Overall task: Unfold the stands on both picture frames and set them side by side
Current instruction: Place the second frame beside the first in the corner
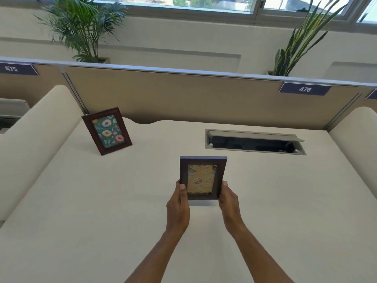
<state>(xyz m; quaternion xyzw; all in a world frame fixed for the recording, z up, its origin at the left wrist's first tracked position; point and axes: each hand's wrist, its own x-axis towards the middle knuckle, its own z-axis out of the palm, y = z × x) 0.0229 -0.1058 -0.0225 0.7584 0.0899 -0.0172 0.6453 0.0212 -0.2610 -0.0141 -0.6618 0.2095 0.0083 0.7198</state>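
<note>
A dark wooden frame with a donut picture (106,131) stands upright and leaning back on the cream desk (102,201) at the back left. A second dark frame with a yellow emoji picture (202,177) is upright near the middle of the desk, its picture facing me. My left hand (177,207) grips its lower left edge and my right hand (229,203) grips its lower right edge. Its back and stand are hidden. Whether its bottom edge touches the desk I cannot tell.
An open cable hatch (255,142) is set into the desk at the back right. A beige partition (193,94) with number labels runs along the back, with potted plants behind it. Rounded cream dividers rise at the desk's left and right sides.
</note>
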